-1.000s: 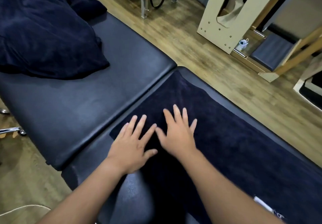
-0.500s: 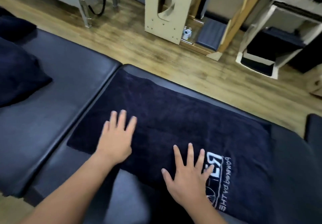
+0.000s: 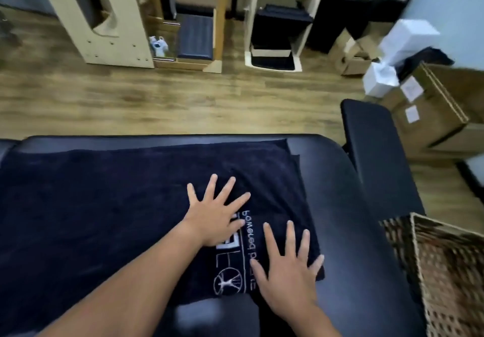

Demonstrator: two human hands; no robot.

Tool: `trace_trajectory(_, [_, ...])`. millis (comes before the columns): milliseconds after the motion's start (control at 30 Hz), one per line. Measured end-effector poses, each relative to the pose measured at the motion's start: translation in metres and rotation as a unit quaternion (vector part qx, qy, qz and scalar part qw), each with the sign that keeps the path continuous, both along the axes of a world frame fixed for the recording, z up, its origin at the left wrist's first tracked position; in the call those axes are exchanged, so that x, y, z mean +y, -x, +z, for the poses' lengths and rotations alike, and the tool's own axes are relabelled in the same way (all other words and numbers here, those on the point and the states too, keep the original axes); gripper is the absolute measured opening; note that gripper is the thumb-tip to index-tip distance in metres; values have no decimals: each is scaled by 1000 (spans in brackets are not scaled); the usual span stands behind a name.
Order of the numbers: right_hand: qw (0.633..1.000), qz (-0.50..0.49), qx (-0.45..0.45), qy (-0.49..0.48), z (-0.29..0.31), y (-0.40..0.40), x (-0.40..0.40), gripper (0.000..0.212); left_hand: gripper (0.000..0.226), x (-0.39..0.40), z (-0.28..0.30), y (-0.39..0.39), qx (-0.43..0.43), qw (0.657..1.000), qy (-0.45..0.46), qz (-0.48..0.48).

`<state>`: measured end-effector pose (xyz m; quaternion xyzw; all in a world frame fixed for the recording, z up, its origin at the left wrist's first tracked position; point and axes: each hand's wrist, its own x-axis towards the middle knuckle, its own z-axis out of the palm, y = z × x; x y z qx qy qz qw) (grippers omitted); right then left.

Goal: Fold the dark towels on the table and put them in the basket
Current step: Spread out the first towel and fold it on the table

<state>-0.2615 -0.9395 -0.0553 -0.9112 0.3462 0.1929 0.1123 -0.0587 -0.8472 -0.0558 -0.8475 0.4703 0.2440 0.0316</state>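
A dark navy towel with a white printed logo lies spread flat along the black padded table. My left hand rests flat on it with fingers spread, just left of the logo. My right hand presses flat, fingers apart, on the towel's right end near its edge. Neither hand grips anything. A woven wicker basket stands at the table's right end, low right in view; what it holds is blurred.
Wooden floor lies beyond the table. A black padded bench stands to the right. Cardboard boxes and white boxes are stacked far right. Wooden equipment and a white shelf unit line the back.
Both hands have slid rightward along the towel to its logo end, still flat. The view has swung right, so the pile of dark towels left the frame and the basket came in.
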Motion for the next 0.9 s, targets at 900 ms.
trace_trajectory(900, [949, -187, -178, -180, 27, 6, -70, 59, 32, -194, 52, -32, -134, 949, -71, -276])
